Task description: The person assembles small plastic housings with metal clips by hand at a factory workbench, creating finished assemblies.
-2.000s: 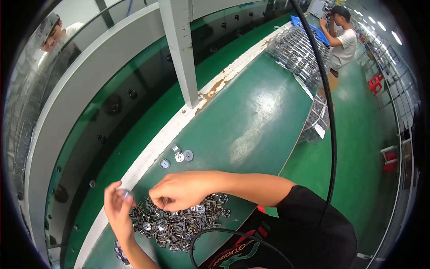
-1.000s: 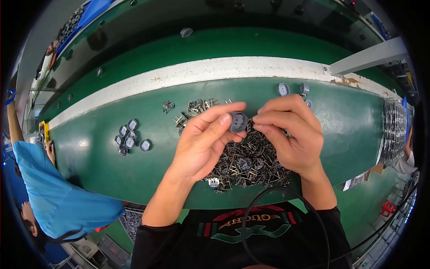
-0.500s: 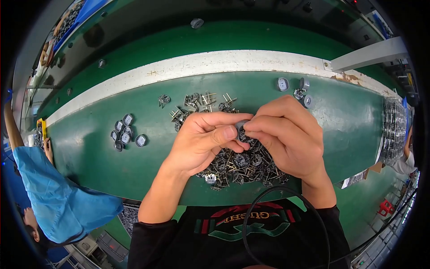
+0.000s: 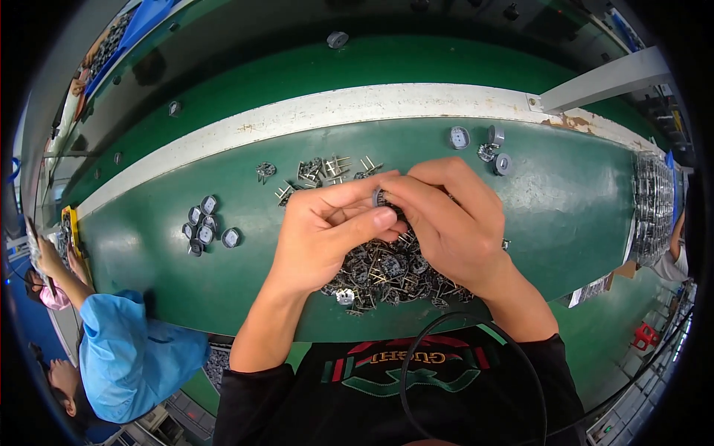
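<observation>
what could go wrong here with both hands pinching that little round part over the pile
The small round part is gripped only at the fingertips of the left hand and right hand; if it slips, it would likely vanish into the pile of pronged metal parts below. That pile reaches close to the table's near edge, so a nudging wrist might push pieces off.

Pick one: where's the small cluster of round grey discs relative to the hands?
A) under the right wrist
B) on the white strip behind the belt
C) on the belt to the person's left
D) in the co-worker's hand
C: the round grey discs lie grouped on the green belt, well to the left of the left hand and the right hand.
</observation>
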A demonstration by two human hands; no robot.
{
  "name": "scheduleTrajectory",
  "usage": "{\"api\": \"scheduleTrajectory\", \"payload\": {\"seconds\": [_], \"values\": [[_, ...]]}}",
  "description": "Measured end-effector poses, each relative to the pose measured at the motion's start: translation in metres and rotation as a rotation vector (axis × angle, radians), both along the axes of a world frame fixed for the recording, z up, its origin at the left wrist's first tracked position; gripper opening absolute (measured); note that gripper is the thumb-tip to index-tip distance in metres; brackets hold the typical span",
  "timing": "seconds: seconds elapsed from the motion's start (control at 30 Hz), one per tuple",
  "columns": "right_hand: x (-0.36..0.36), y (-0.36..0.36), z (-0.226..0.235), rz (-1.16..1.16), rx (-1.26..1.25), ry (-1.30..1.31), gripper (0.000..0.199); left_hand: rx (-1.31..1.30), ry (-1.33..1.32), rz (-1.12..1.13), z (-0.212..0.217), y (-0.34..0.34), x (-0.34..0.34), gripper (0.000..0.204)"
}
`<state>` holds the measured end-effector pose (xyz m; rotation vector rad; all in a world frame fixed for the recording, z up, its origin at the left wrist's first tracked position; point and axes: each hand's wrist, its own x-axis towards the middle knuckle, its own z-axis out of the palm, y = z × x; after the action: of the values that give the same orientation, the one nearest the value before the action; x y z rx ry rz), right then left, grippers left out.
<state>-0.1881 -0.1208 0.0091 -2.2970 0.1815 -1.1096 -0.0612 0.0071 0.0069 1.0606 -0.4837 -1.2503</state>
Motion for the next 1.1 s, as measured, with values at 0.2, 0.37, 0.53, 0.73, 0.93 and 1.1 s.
{"api": "scheduleTrajectory", "payload": {"seconds": [0.2, 0.37, 0.53, 0.73, 0.93, 1.1], "values": [[-0.026, -0.046, 0.014, 0.13, 0.279, 0.274, 0.031, 0.217, -0.412, 0.015, 0.012, -0.03, 0.032, 0.03], [-0.042, -0.054, 0.02, -0.049, -0.104, 0.658, 0.016, 0.28, -1.114, 0.219, -0.013, -0.11, 0.142, 0.032], [-0.043, -0.039, -0.005, -0.077, -0.195, 0.726, 0.013, 0.378, -1.026, 0.398, -0.059, -0.184, 0.221, 0.018], [-0.056, -0.049, -0.013, -0.123, -0.289, 0.673, 0.007, 0.42, -1.279, 0.311, -0.064, -0.236, 0.23, 0.029], [-0.04, -0.048, -0.015, -0.203, -0.238, 0.498, 0.011, 0.088, -1.535, 0.272, -0.068, -0.212, 0.199, 0.037], [-0.042, -0.057, 0.007, 0.241, 0.766, 0.254, 0.024, 0.27, -1.282, -0.138, -0.025, -0.2, 0.109, 0.024]]}}
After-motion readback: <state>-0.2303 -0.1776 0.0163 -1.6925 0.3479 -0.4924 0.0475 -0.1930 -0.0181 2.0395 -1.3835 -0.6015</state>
